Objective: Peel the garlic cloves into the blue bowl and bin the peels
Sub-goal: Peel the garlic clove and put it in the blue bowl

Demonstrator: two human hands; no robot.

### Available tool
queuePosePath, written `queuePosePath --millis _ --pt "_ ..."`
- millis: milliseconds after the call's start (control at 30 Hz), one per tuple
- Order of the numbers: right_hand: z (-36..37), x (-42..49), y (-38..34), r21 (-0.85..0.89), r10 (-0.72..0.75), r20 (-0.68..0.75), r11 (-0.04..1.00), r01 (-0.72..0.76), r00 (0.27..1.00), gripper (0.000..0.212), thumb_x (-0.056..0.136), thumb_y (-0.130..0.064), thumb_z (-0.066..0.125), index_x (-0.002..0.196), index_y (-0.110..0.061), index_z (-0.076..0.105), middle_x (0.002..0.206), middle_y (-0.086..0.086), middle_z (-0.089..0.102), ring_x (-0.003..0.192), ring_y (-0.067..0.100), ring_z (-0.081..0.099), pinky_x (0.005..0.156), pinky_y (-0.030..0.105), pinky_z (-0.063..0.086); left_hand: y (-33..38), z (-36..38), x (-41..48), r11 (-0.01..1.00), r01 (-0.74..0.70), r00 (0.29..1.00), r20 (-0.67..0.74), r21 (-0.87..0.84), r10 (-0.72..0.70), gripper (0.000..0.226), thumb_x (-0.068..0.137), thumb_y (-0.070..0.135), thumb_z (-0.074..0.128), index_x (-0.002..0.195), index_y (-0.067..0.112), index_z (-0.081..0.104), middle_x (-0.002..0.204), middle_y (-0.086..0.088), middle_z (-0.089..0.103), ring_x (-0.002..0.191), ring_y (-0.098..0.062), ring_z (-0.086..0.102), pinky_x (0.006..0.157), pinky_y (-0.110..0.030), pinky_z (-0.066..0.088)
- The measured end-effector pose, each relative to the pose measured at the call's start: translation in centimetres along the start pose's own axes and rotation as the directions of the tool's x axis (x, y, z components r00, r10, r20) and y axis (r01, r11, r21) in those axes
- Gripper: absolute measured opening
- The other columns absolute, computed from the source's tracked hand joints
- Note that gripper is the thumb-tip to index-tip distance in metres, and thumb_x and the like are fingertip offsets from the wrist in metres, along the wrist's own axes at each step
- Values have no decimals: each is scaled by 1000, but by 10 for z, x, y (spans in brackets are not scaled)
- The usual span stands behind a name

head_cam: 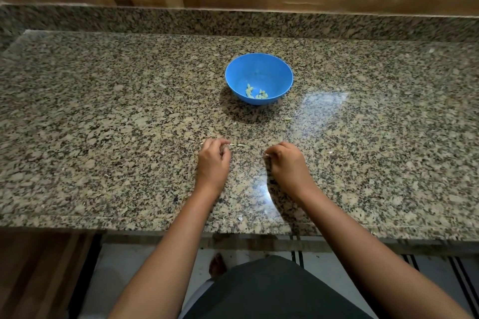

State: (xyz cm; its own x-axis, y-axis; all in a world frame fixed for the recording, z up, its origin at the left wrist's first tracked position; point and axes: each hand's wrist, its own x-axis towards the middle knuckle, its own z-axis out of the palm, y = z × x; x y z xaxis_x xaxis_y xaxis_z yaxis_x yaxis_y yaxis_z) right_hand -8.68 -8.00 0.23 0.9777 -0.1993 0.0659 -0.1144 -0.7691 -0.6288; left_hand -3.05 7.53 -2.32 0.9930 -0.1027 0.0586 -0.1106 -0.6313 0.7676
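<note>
text: none legible | labels: none | brands: none | numbers: none | signs: none, anywhere in view

**Two hands at the peels, bowl beyond**

The blue bowl (241, 72) stands far and central on the granite counter (103, 111), with peeled cloves (255, 93) in its bottom. Nearer, the left hand (213, 159) curls round a greyish peel (224, 148). To its right, the right hand (287, 160) pinches a pale scrap (266, 155). Loose peel bits (240, 145) lie between them.

Bare left hand (213, 160), right hand (287, 163), forearms (168, 241); dark grey garment (272, 290).
</note>
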Motion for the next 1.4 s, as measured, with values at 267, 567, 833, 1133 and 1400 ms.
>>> queuePosePath --millis 267,567,833,1133,1400 --pt "18 -32 1 -254 -48 272 960 120 961 71 93 -57 27 149 -17 12 155 -3 10 144 15 6 113 26 -1 2 -3 -13 997 31 996 -86 -71 -37 23 93 6 51 113 7 61 120 -9 56 75 -1 51 60 -6 48" --pt "28 -29 4 -161 -188 143 964 211 972 67 94 -54 23 137 -6 43 143 11 42 134 26 38 115 39 22 7 -4 -15 978 124 984 -103 -169 -143 21 93 11 52 113 10 61 112 -4 56 80 -12 57 55 -15 47" --pt "34 6 0 -459 51 251 886 73 967 84 91 -66 12 147 -10 -14 155 8 -17 143 19 -15 113 32 -12 4 -4 -5 958 174 976 -89 -229 -198 21 93 14 52 111 17 62 116 -5 60 75 -13 59 53 -15 44" --pt "37 77 -29 -327 -20 423 929 173 906 78 92 -65 16 151 -16 -1 158 7 -1 145 20 2 116 37 -1 -5 -19 8 898 252 938 -137 -360 -318 17 93 15 54 107 18 63 106 -10 65 66 -17 56 41 -9 40" --pt "54 49 -52 -352 -279 605 746 565 746 66 97 -53 8 150 -14 5 157 6 2 145 18 1 117 37 -6 -18 -30 2 868 270 896 -222 -416 -385 17 91 15 56 103 26 61 108 -3 64 83 -16 65 63 -26 57"
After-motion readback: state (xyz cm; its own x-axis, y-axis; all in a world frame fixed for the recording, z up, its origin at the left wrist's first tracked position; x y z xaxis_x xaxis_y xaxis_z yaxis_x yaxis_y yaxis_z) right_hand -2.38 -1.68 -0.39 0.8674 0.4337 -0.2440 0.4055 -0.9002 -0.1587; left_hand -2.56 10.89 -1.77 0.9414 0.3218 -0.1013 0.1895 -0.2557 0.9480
